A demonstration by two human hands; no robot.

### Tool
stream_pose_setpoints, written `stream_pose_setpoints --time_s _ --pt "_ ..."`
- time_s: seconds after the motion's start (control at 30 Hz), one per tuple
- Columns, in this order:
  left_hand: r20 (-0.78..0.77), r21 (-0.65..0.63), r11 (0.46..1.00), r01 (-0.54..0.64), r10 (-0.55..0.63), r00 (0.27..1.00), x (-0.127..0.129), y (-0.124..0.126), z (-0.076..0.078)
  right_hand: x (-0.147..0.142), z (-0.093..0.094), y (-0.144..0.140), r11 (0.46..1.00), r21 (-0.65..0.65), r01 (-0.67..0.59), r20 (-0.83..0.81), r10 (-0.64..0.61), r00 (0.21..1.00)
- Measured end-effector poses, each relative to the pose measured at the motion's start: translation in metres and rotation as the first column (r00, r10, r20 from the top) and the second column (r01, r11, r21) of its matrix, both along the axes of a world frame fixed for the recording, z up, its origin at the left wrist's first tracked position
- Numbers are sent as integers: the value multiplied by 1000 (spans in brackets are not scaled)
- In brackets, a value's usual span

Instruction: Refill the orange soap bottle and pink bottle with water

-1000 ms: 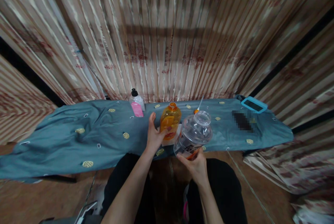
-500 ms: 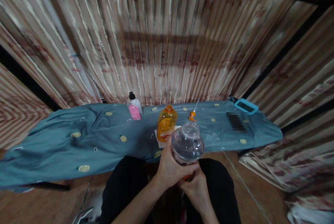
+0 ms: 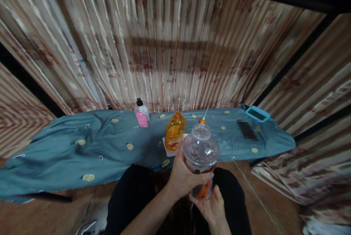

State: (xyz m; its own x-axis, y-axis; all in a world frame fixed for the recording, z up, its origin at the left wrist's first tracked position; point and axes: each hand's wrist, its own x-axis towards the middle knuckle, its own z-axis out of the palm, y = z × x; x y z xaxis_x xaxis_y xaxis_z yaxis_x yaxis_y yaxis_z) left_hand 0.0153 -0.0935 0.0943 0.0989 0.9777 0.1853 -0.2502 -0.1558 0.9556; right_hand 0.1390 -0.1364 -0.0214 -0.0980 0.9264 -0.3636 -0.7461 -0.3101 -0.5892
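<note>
bench (image 3: pixel 68 147): covered by blue cloth (image 3: pixel 115 143) | carried: pump bottle (image 3: pixel 142 113), orange bottle (image 3: pixel 174 131) on white pad (image 3: pixel 168 150), blue-cased device (image 3: pixel 257 113)

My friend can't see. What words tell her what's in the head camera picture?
Two hands hold a clear plastic bottle above the person's lap: the left hand wraps its side, the right hand is under its base. Behind stand an orange bottle and a small pink-labelled bottle on a blue cloth.

Dim warm light, soft blur throughout, edges bowed by wide lens, black top-right corner
</note>
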Motion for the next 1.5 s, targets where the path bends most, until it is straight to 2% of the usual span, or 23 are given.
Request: stream_pose_setpoints --time_s 0.13,0.23,0.3,0.33,0.4,0.47,0.6,0.7,0.9,1.03,1.3,1.5 --pt "42 27 997 67 -68 997 -2 -1 0 -4 7 1 1000 -24 8 -35 -9 999" --pt "9 129 989 68 -70 998 -16 4 -6 -5 17 2 1000 -13 2 -49 -3 999" --pt "-31 216 974 -65 73 997 -33 14 -12 -1 23 2 1000 -5 4 -54 -5 999" --pt "-62 251 952 -173 194 979 -41 22 -15 2 25 3 1000 0 9 -55 -9 998" --pt "-156 288 881 -375 429 889 -55 43 -22 10 27 4 999 20 30 -58 -29 998" --pt "-245 274 859 -431 496 833 -62 68 -28 18 29 4 997 54 47 -61 -44 997" --pt "-294 164 893 -419 450 843 -56 109 -41 32 31 4 994 100 48 -56 -43 997" --pt "-317 126 913 -387 407 857 -49 120 -49 38 29 4 995 89 51 -55 -46 997" --pt "-329 197 906 -376 422 845 -45 115 -63 41 14 7 997 20 80 -69 -78 995" --pt "-326 199 910 -364 412 851 -41 114 -67 38 13 10 997 -45 60 -63 -63 996" --pt "-384 182 936 -300 349 855 -41 109 -61 24 28 18 988 -122 93 17 -92 996" --pt "-394 155 952 -263 304 867 -43 107 -56 25 31 20 982 -131 132 47 -127 991"
